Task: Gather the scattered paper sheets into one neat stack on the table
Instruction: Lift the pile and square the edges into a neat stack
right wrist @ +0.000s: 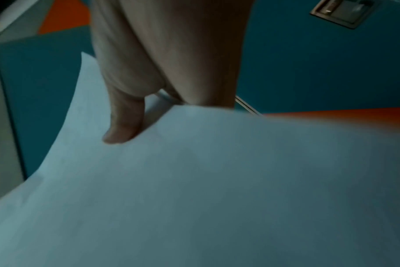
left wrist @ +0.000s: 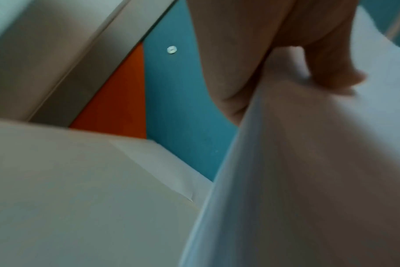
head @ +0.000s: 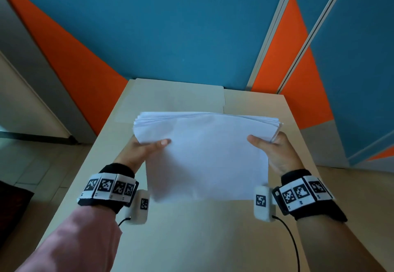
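Observation:
A stack of white paper sheets (head: 206, 154) stands on its lower edge on the beige table (head: 191, 235), leaning toward me. My left hand (head: 145, 148) grips its left side with the thumb on the front sheet and the fingers hidden behind. My right hand (head: 270, 146) grips the right side the same way. In the left wrist view the thumb (left wrist: 331, 72) presses the paper stack (left wrist: 308, 180). The right wrist view shows the right thumb (right wrist: 126, 122) lying on the sheets (right wrist: 217, 180). The top edges of the sheets fan slightly.
The table is narrow, with a seam (head: 223, 99) near its far end. Blue and orange wall panels (head: 170, 26) rise right behind it. Floor drops away on the left (head: 32, 165) and right (head: 351, 186) of the table.

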{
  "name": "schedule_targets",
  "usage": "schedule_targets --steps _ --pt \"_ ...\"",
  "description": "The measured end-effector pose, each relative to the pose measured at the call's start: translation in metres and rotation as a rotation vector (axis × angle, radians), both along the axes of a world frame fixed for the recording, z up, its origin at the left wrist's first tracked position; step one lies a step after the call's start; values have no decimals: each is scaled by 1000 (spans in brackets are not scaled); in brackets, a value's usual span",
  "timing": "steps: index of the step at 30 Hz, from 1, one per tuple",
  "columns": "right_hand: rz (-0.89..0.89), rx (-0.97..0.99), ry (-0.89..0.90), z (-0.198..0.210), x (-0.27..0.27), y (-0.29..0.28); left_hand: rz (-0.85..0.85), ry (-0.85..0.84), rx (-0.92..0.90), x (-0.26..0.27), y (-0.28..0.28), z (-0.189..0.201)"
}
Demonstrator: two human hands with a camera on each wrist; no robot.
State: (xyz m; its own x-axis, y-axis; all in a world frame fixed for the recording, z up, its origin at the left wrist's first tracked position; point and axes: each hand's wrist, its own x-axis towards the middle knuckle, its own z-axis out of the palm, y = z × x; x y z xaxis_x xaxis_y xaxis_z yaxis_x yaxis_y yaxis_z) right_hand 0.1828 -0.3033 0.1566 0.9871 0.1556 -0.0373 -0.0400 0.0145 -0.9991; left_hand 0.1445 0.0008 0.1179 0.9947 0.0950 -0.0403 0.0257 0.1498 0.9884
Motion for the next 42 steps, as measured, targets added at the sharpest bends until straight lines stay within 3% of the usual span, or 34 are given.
schedule_targets --steps 5,10,17,24,29,38,42 --pt "-107 -28 -98 -1 -7 10 222 -108 99 3 -13 12" --pt "-172 -10 -82 -18 -13 21 208 -164 88 0 -22 5" --pt "-128 -47 204 -79 -37 19 135 119 153 -16 -14 -60" --pt "-115 -58 141 -76 -20 10 88 74 102 -4 -1 -49" --pt "-39 -151 261 -99 -32 11 23 201 150 -4 -3 -59" --pt "0 -122 302 -72 -13 -14 179 160 -48 -6 -6 -51" --pt "-113 165 288 -60 -13 -9 192 145 -257 -11 -11 -52"
